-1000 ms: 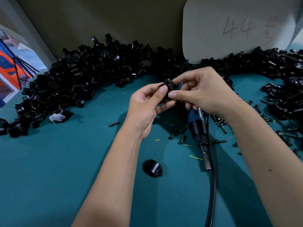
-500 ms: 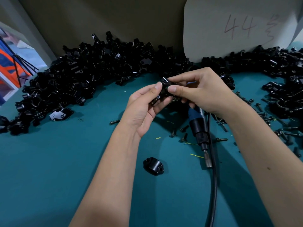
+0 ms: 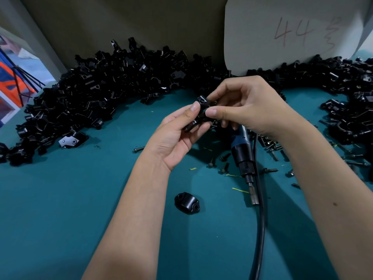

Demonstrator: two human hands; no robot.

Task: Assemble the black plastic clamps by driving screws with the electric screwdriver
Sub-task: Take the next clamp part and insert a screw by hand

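My left hand [image 3: 177, 134] and my right hand [image 3: 248, 106] together hold a small black clamp piece [image 3: 201, 104] above the teal table [image 3: 70, 199]. The left thumb and fingers curl round its lower part, and the right thumb and forefinger pinch its top. The electric screwdriver [image 3: 242, 154], blue and black, hangs point-down under my right palm, held by its lower fingers; its bit [image 3: 253, 195] points at the table. A single black clamp half [image 3: 187, 203] lies on the table below my hands. Loose screws [image 3: 224, 158] are scattered under my right hand.
A big heap of black clamp parts [image 3: 105, 93] curves along the back from left to right [image 3: 347, 102]. A white board marked 44 [image 3: 292, 31] leans on the back wall. The screwdriver's black cable [image 3: 260, 229] runs toward me. More screws [image 3: 274, 152] lie at right.
Both hands have turned the clamp piece slightly between the fingers and stayed at about the same spot. The screwdriver still hangs under my right hand.
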